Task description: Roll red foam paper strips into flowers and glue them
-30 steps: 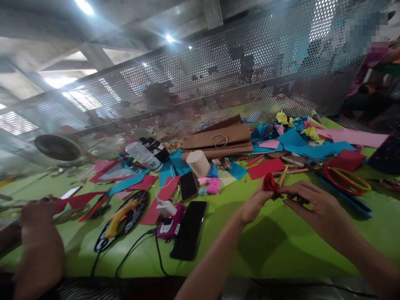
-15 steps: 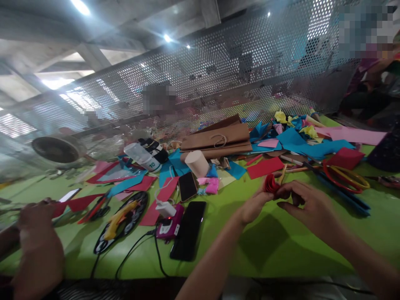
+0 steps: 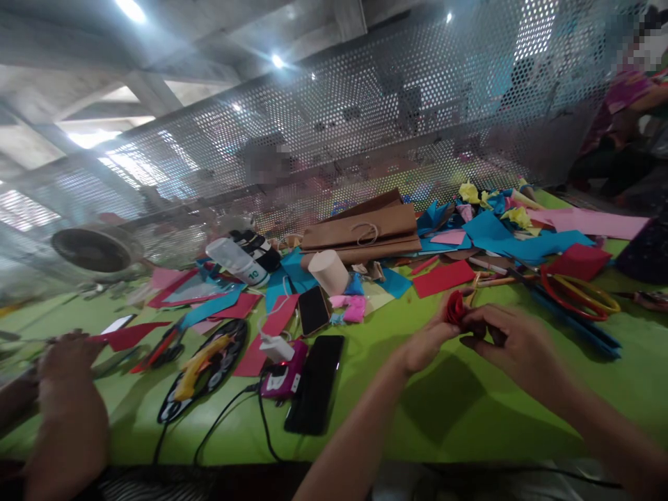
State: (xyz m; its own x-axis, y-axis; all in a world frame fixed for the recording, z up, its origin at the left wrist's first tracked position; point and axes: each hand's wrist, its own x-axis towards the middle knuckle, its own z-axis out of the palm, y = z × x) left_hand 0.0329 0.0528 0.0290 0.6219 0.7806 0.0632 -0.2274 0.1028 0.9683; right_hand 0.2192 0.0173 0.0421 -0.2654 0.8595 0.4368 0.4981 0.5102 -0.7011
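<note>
A small red paper flower [image 3: 455, 307] is held above the green table, right of centre. My left hand [image 3: 426, 342] grips it from the left and below. My right hand [image 3: 495, 330] pinches its right side with bent fingers. Behind the flower, a thin yellowish piece [image 3: 474, 289] sticks up by my right fingertips. A flat red paper sheet [image 3: 443, 279] lies just behind my hands. To their right are red-handled scissors [image 3: 566, 296] and a dark blue folded strip [image 3: 579, 327].
A black phone [image 3: 315, 385], a purple power adapter [image 3: 286, 372] with cables and a yellow glue gun [image 3: 201, 365] lie left of my forearm. Brown paper [image 3: 362, 233] and a white roll [image 3: 328, 272] stand behind. Another person's hands [image 3: 67, 355] hold red paper at far left.
The other person's hands at far left have moved slightly right, and their red paper has shifted. My hands stay nearly in place, and the flower is turned a little.
</note>
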